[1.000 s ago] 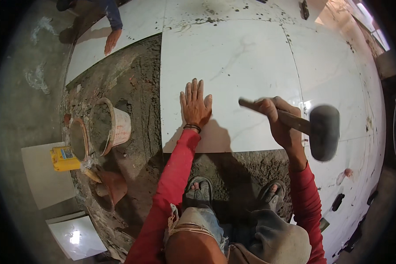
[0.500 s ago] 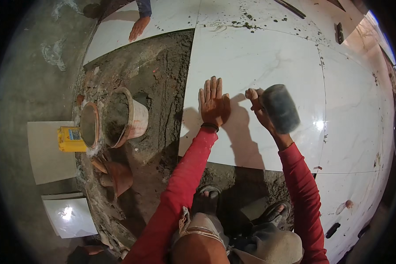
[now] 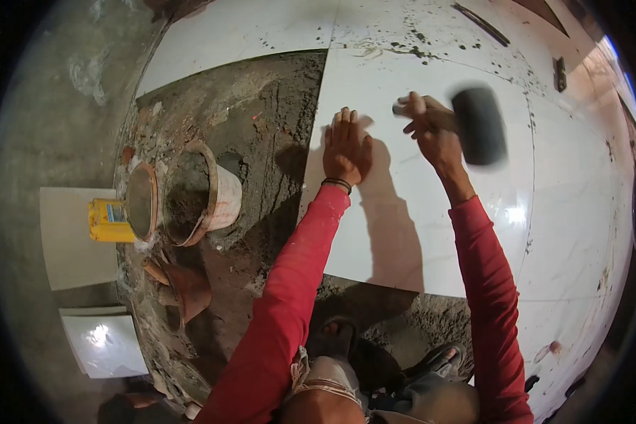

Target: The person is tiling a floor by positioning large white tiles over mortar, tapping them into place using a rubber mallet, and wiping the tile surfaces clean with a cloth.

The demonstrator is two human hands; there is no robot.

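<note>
A large white marbled floor tile [image 3: 389, 247] lies in front of me with its left edge against grey mortar. My left hand [image 3: 347, 150] is flat on or just over this tile near that edge, fingers stretched out and holding nothing. Raised above the tile, my right hand [image 3: 431, 127] grips the handle of a rubber mallet [image 3: 479, 126]. The mallet's black head points to the right and is smeared by motion. Shadows of my arms fall across the tile.
Wet mortar [image 3: 261, 141] spreads left of the tile. On it stand a mortar-filled bucket [image 3: 226, 201], a second bucket [image 3: 143, 205] and a tipped reddish container [image 3: 191, 286]. A yellow jerrycan [image 3: 109, 220] and loose tiles [image 3: 113, 346] lie farther left. Dark crumbs dot the far tiles.
The mallet and my right hand have moved up and away, the mallet slightly right. My left hand has shifted slightly farther forward. Another person's hand at the far left has gone from view.
</note>
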